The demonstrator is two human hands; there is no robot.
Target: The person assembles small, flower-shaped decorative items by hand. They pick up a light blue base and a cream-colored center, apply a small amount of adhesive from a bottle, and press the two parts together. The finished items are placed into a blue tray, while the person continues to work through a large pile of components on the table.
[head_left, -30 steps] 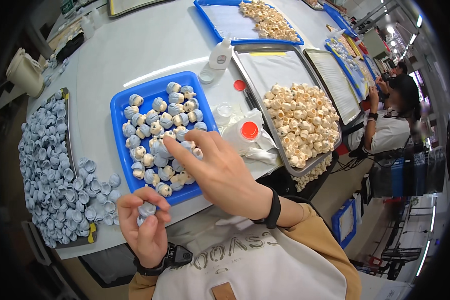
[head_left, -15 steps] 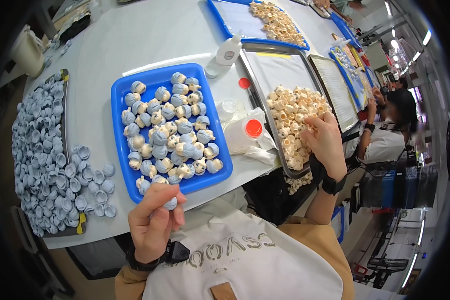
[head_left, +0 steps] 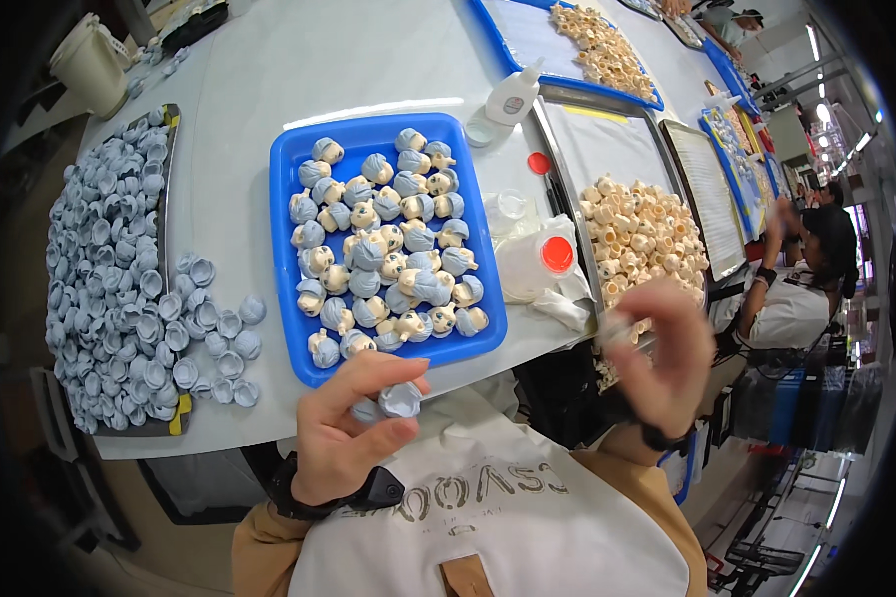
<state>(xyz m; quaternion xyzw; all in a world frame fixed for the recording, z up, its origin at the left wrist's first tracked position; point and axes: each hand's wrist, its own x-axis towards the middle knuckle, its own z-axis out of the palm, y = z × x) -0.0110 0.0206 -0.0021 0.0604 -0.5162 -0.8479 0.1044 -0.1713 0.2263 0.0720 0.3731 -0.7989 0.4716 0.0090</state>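
My left hand (head_left: 353, 428) is closed by the tray's near edge. Between its thumb and fingers is a hollow blue-grey doll hair cap (head_left: 400, 400), its open side showing. A second blue-grey piece (head_left: 367, 410) shows partly among the fingers. My right hand (head_left: 662, 363), smeared by motion, is curled near the front of the pile of cream doll face pieces (head_left: 642, 234). A pale blurred bit shows at its fingertips, too unclear to name. The blue tray (head_left: 287, 239) holds many doll heads (head_left: 365, 249) with blue-grey hair and painted faces.
Many loose hair caps (head_left: 114, 279) heap up at the left, some spilling over the table. Right of the tray stand a red-lidded jar (head_left: 528, 264), a white squeeze bottle (head_left: 513, 98) and a metal tray (head_left: 607, 149). A co-worker (head_left: 796, 269) sits at the right.
My right hand has left the face pieces and come nearer to me. My left hand has turned, so the cap's hollow side shows. The whole view has shifted, with the table further right.
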